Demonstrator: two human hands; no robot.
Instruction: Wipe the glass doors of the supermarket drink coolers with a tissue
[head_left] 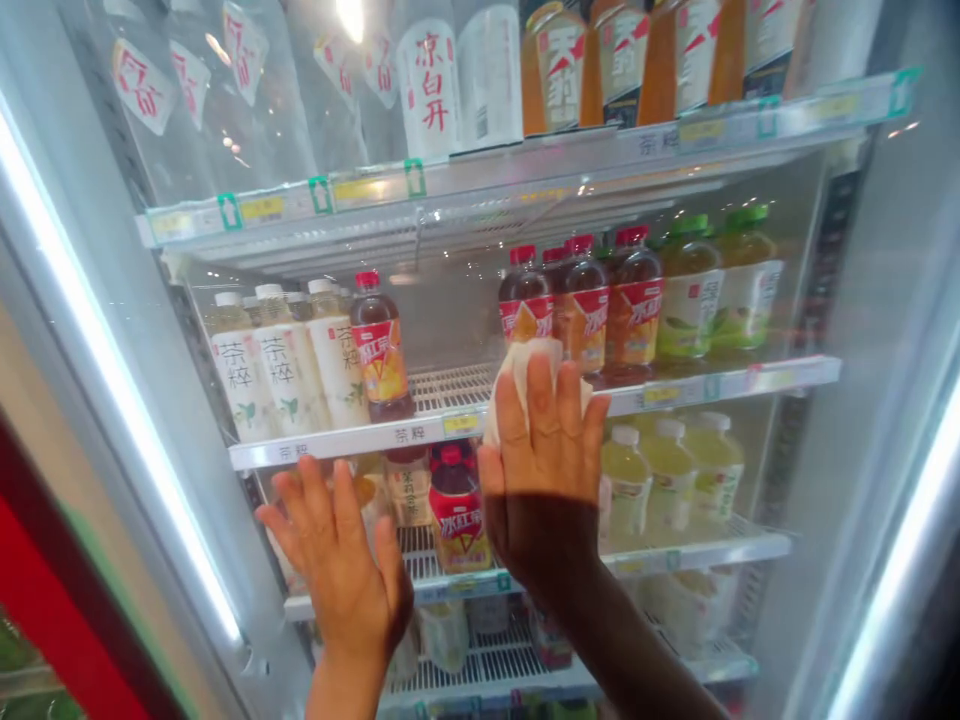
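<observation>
My right hand [544, 470] presses a white cloth [517, 372] flat against the glass door [135, 120] of a drinks fridge, fingers stretched out over the cloth. My left hand [337, 555] lies flat on the same glass lower down and to the left, fingers spread, holding nothing. Behind the glass, near both hands, stand red-capped iced tea bottles [380, 345] and pale tea bottles [281, 370] on white wire shelves [450, 425].
More bottles fill the shelves: orange drinks on the top shelf [555, 70], green-capped bottles [701, 285] at the right, yellow-green bottles [652, 475] lower down. Bright light strips run along the door frame at left [112, 380] and right [900, 570]. A red panel [52, 600] stands at far left.
</observation>
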